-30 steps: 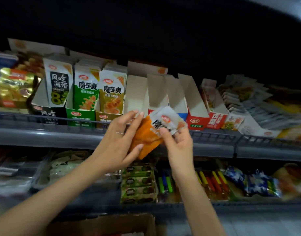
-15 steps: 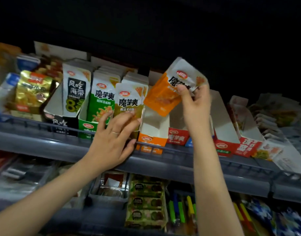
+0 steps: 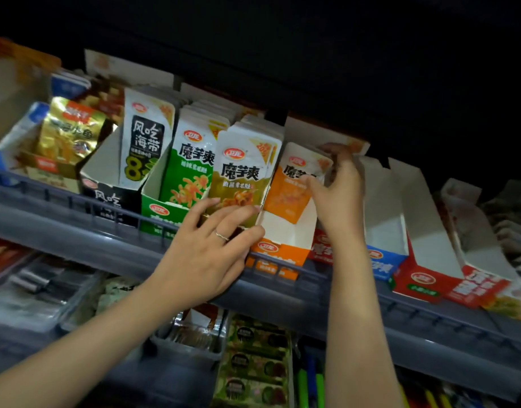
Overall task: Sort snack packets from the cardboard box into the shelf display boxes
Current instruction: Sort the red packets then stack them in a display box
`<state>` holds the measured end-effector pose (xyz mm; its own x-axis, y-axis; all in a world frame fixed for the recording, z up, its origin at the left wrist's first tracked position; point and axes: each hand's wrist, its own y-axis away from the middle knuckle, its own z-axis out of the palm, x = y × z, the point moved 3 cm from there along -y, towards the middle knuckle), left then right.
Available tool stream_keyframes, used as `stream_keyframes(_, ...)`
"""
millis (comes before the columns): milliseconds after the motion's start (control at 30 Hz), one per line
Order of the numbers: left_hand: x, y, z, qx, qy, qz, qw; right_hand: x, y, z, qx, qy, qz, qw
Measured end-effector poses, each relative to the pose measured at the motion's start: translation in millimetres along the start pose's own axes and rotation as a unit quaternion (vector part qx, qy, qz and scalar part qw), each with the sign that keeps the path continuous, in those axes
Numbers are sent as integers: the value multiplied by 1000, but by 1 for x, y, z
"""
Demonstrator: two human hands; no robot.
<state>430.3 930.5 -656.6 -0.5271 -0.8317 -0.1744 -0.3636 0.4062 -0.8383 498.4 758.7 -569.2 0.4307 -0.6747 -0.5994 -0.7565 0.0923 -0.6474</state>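
Orange packet (image 3: 291,187) now in orange box (image 3: 283,252), pinched in right hand (image 3: 338,187); left hand (image 3: 206,254) spread.

Dim shop aisle, grey shelf (image 3: 47,231) slanting across — black shadow above, darker tier beneath

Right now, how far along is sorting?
Done: black box, green box and olive stack look full. In hand: right hand holds orange packet in the orange box; left hand rests on olive stack. Left: orange box otherwise empty, blue box and red box empty.
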Motion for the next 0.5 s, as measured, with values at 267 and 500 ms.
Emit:
stream_keyframes(267, 1, 1, 0, 0, 6, -18, 1000, -16, 2, 3, 124, 156, -4, 980)
stream_keyframes(500, 1, -1, -1, 2, 10, -14, 1000, -25, 7, 5, 149, 218, -32, 964)
